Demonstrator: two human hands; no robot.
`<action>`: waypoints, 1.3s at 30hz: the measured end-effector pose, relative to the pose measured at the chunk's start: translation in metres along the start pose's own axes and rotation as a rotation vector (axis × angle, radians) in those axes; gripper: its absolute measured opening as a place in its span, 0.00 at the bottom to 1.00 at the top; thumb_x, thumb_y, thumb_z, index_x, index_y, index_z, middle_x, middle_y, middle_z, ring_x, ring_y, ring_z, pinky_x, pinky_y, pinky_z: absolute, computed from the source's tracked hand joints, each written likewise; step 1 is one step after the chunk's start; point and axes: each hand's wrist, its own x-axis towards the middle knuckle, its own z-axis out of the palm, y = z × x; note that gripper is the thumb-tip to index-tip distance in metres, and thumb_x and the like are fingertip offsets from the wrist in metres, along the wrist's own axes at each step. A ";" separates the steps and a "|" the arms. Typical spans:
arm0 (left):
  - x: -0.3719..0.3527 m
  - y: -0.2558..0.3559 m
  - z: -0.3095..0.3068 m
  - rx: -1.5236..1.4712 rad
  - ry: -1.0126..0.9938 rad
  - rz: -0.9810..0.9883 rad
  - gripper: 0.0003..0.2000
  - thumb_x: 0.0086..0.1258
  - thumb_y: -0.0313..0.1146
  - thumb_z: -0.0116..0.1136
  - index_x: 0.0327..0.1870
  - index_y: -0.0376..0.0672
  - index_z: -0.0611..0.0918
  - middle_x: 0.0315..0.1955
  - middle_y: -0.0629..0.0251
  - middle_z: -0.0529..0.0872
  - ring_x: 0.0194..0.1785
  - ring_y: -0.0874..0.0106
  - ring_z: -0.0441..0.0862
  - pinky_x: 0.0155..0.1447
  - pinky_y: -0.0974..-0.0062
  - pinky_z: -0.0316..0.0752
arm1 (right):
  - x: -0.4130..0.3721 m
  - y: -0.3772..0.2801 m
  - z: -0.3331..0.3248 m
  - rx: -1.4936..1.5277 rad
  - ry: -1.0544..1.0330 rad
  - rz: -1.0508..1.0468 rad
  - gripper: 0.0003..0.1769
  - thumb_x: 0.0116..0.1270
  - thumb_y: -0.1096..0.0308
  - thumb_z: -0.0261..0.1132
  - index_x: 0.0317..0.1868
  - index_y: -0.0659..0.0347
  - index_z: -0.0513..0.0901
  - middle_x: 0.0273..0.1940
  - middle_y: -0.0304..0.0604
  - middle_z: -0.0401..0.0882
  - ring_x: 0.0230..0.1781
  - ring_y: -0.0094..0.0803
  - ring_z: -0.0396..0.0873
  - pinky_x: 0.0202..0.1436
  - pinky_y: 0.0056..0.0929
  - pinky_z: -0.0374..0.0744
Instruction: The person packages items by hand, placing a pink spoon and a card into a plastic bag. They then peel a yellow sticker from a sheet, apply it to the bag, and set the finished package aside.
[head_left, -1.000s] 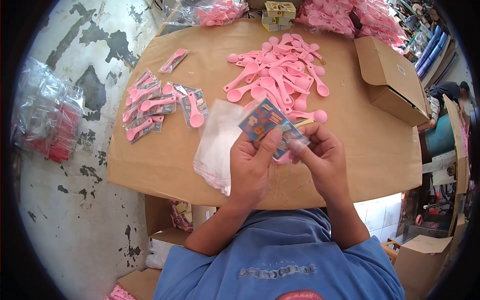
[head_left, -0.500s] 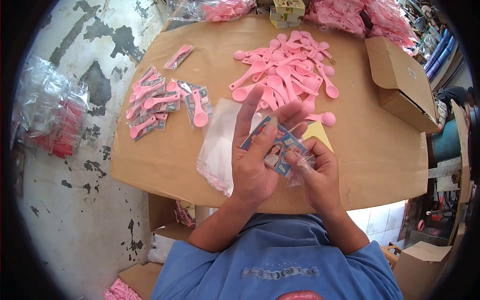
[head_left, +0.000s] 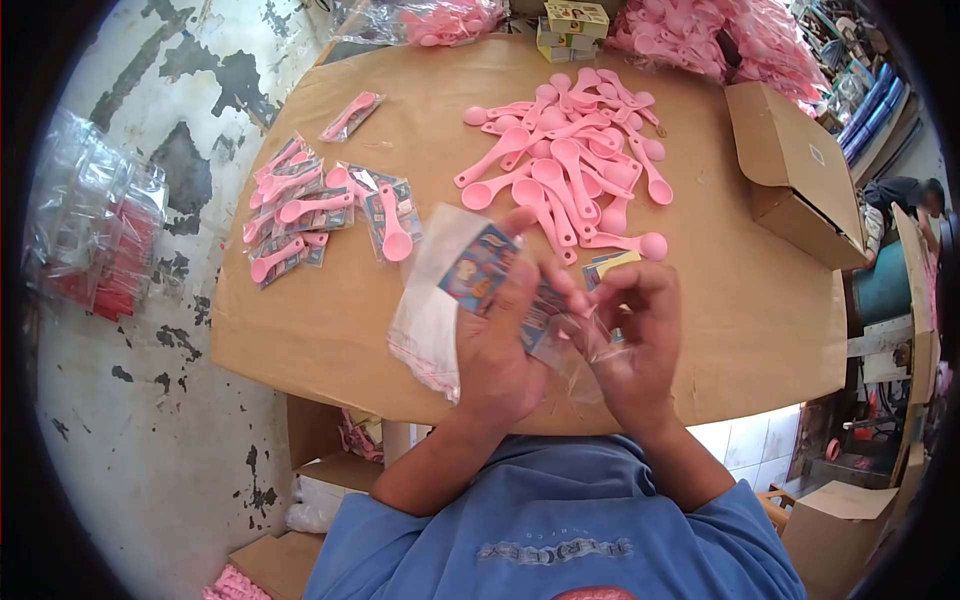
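Note:
My left hand [head_left: 500, 350] is closed around a blue printed card [head_left: 475, 268], its thumb lying across it. My right hand [head_left: 640, 345] pinches a clear plastic bag [head_left: 575, 350] at the card's lower right end. Under and left of my left hand lies a stack of clear bags [head_left: 425, 320]. More cards [head_left: 610, 265] show behind my right hand. Beyond the hands is a pile of loose pink spoons [head_left: 565, 165]. To the left sit packed spoons with cards [head_left: 290, 210], and one packed spoon [head_left: 352, 115] lies apart.
A brown cardboard box [head_left: 800, 175] stands at the table's right. Small boxes [head_left: 572, 30] and bagged pink spoons [head_left: 670, 35] line the far edge. Plastic packs [head_left: 100, 230] hang at the left. Another person [head_left: 900, 200] is partly visible at far right.
The card in my left hand has moved left and tilted, showing more of its print. My right hand has drawn the clear bag slightly down, and its fingers have curled up more.

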 end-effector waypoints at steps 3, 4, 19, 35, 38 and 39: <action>0.004 0.018 -0.017 -0.044 0.162 0.119 0.21 0.86 0.35 0.54 0.75 0.43 0.70 0.39 0.66 0.81 0.42 0.75 0.81 0.60 0.66 0.82 | 0.016 -0.009 -0.033 -0.384 -0.323 -0.235 0.13 0.63 0.79 0.77 0.44 0.63 0.82 0.35 0.36 0.79 0.31 0.20 0.75 0.32 0.20 0.73; 0.004 0.027 -0.024 -0.057 0.195 0.147 0.20 0.86 0.36 0.54 0.74 0.43 0.70 0.39 0.66 0.82 0.42 0.75 0.82 0.59 0.67 0.82 | 0.021 -0.010 -0.037 -0.375 -0.271 -0.214 0.08 0.66 0.78 0.75 0.42 0.64 0.84 0.35 0.38 0.82 0.28 0.22 0.75 0.29 0.22 0.72; -0.005 0.034 -0.031 -0.066 0.185 0.121 0.20 0.86 0.41 0.54 0.71 0.43 0.71 0.42 0.63 0.85 0.47 0.69 0.84 0.61 0.61 0.80 | 0.111 0.031 -0.043 -1.371 -0.809 -0.462 0.14 0.68 0.70 0.66 0.53 0.61 0.82 0.44 0.46 0.82 0.48 0.45 0.83 0.49 0.43 0.82; 0.023 0.061 -0.041 -0.126 0.268 0.470 0.17 0.85 0.42 0.56 0.67 0.44 0.75 0.47 0.60 0.88 0.51 0.69 0.87 0.71 0.57 0.78 | 0.047 -0.026 -0.069 -0.229 -0.170 0.166 0.09 0.75 0.76 0.69 0.52 0.66 0.81 0.41 0.35 0.82 0.41 0.18 0.80 0.46 0.19 0.77; 0.025 0.057 -0.037 -0.053 0.217 0.494 0.18 0.86 0.44 0.54 0.67 0.44 0.74 0.47 0.60 0.88 0.52 0.68 0.87 0.72 0.56 0.78 | 0.029 -0.013 -0.059 -0.032 -0.137 0.297 0.10 0.74 0.76 0.71 0.52 0.64 0.82 0.42 0.35 0.83 0.41 0.16 0.79 0.46 0.17 0.76; 0.027 0.056 -0.034 -0.036 0.195 0.493 0.18 0.86 0.43 0.54 0.67 0.43 0.75 0.47 0.60 0.87 0.52 0.68 0.86 0.73 0.56 0.78 | 0.026 -0.008 -0.053 0.020 -0.117 0.316 0.10 0.74 0.76 0.70 0.52 0.65 0.81 0.42 0.35 0.84 0.41 0.17 0.79 0.46 0.17 0.76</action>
